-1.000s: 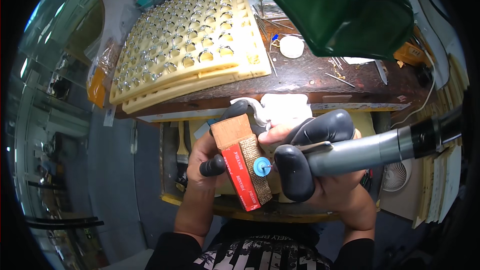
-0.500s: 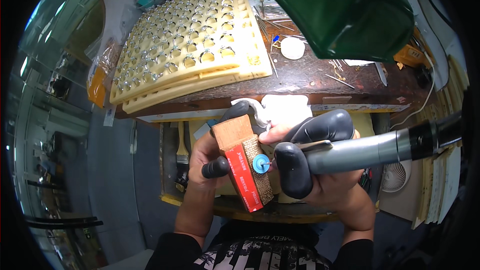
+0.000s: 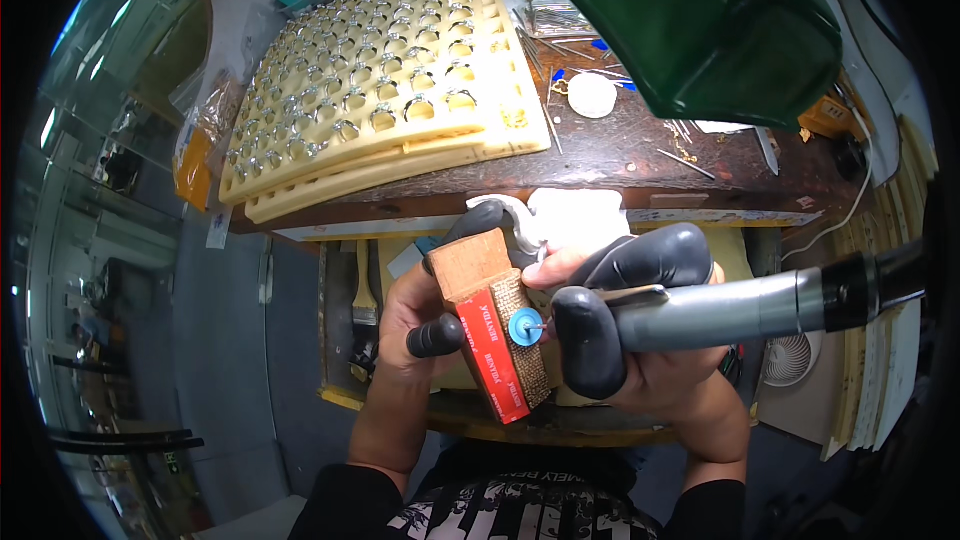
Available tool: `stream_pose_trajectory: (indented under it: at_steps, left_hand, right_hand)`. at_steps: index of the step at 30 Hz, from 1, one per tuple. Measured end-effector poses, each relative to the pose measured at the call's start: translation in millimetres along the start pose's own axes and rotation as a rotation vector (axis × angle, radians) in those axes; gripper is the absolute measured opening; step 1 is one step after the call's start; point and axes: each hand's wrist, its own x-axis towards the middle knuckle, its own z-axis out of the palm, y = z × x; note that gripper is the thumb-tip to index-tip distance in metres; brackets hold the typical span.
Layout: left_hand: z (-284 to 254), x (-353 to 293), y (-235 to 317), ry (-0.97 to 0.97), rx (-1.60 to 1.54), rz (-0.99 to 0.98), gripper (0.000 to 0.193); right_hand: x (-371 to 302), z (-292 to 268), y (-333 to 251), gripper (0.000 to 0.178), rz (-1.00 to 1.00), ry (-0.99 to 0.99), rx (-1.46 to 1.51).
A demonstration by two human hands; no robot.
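Note:
My left hand (image 3: 410, 315), black cots on its thumb and a finger, grips a wooden block (image 3: 470, 262) wrapped in red printed tape with a coarse golden-brown textured strip along its right side. Closed around a silver rotary handpiece (image 3: 720, 312), my right hand (image 3: 640, 365) also wears black finger cots. At the handpiece's tip, a small blue disc wheel (image 3: 524, 327) lies against the textured strip; whether it spins cannot be told. A bare fingertip of the right hand rests near the block's upper corner. Just beyond both hands is a white cloth-like piece (image 3: 575, 215).
Cream trays (image 3: 380, 155) holding rows of silver rings are stacked on the dark wooden bench (image 3: 640, 165). A green lamp shade (image 3: 720, 50) hangs over its right side. Thin metal bits and a white round piece (image 3: 592, 96) lie beneath. A brush (image 3: 364, 290) sits in the drawer below.
The view has shifted slightly. Both hands, the block and the handpiece keep nearly the same pose, with the blue wheel still against the textured strip.

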Motion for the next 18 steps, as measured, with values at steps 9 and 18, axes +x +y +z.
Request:
stream_pose_trajectory:
  at_steps: [9,18]
  left_hand:
    - [2.2,-1.5,0.0,0.026,0.016,0.012,0.079]
    - [-1.4,-0.1,-1.2,-0.021,-0.013,0.018,0.085]
  right_hand:
    - [0.4,2.2,3.5,0.02,-0.075,0.026,0.01]
    - [-2.2,-0.8,-5.0,0.017,0.143,-0.049,0.006]
